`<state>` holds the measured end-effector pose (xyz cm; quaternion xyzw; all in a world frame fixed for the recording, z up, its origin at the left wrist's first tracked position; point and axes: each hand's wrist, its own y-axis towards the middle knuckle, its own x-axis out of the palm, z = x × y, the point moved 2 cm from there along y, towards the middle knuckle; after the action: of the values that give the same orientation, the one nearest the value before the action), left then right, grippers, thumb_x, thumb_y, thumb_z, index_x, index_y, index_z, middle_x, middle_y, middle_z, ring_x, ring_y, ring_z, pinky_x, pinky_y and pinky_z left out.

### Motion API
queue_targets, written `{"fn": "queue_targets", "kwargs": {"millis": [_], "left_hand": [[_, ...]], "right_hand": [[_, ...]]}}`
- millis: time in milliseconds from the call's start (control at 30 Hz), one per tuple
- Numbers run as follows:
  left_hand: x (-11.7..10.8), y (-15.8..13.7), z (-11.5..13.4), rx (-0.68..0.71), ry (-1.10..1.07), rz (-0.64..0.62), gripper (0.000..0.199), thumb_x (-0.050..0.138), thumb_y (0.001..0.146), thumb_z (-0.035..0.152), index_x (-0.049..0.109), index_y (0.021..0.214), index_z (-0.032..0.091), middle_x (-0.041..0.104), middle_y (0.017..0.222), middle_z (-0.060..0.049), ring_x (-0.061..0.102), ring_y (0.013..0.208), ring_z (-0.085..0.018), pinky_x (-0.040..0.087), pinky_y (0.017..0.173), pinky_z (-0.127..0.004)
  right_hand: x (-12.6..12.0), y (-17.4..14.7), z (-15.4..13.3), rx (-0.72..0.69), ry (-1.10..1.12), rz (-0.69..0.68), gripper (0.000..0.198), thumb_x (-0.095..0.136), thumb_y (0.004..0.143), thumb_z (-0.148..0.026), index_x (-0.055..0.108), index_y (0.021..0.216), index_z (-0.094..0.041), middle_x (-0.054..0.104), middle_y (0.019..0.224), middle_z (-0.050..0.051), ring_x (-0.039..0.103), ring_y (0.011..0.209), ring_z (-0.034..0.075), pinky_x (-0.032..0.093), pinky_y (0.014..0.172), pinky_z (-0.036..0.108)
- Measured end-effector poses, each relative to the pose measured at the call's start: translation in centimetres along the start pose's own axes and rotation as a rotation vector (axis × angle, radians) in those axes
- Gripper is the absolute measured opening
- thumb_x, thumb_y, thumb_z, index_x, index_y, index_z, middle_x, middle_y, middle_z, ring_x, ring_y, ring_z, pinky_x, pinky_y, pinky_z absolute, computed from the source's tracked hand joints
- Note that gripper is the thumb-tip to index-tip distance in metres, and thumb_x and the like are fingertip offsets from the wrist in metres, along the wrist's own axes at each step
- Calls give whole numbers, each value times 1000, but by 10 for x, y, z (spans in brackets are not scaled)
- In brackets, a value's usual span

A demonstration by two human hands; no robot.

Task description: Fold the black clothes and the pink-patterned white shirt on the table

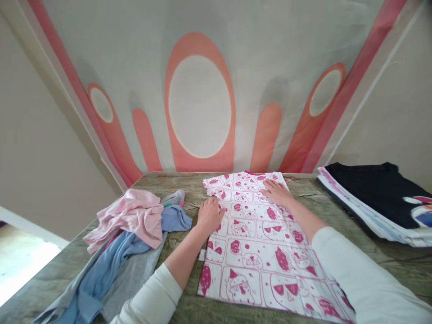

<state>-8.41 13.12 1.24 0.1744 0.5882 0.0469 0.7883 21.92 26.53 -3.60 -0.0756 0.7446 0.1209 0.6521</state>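
A white T-shirt with magenta cartoon prints (pixel 249 243) lies spread on the wooden table, its collar toward the wall. On its left edge, just under the sleeve, rests my left hand (pixel 209 215), fingers curved over the fabric and thumb apart. My right hand (pixel 277 193) lies flat near the right shoulder of the shirt, fingers stretched out. Part of the right sleeve is hidden beneath that hand and forearm. A small white tag (pixel 202 255) sticks out from the shirt's left side.
Left of the shirt is a loose heap of clothes, with a pink garment (pixel 135 216) over blue (pixel 111 265) and grey ones. At the right stands a stack of folded shirts, a black one (pixel 374 189) on top. A patterned wall (pixel 199 162) borders the table's far edge.
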Motion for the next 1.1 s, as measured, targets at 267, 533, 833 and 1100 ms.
{"fn": "queue_targets", "kwargs": {"millis": [267, 533, 833, 1100], "left_hand": [[7, 11, -31, -65, -295, 188, 22, 58, 75, 17, 57, 96, 16, 59, 90, -4, 57, 80, -15, 45, 77, -27], [-3, 9, -28, -111, -163, 4, 15, 54, 81, 27, 62, 89, 17, 63, 83, -4, 58, 79, -16, 43, 75, -26], [0, -16, 8, 107, 145, -181, 41, 31, 91, 24, 41, 131, 20, 38, 140, -6, 29, 130, -22, 21, 105, -41], [3, -25, -16, 1, 176, -186, 43, 30, 91, 29, 39, 133, 31, 32, 144, 0, 26, 132, -26, 20, 104, -47]], "right_hand": [[0, -1, 1, -1, 1, -12, 71, 14, 86, -63, 22, 142, -20, 17, 150, 2, 13, 136, 20, 12, 109, 40], [1, -2, 2, 5, 26, -23, 69, 16, 86, -61, 22, 142, -21, 16, 150, 2, 12, 136, 22, 12, 109, 41], [1, 0, 3, 6, 39, -22, 69, 15, 86, -61, 24, 142, -21, 17, 150, 3, 13, 136, 23, 13, 109, 43], [-1, -2, 1, -1, 45, -10, 69, 18, 86, -60, 25, 141, -20, 19, 149, 3, 15, 136, 23, 14, 109, 43]]}}
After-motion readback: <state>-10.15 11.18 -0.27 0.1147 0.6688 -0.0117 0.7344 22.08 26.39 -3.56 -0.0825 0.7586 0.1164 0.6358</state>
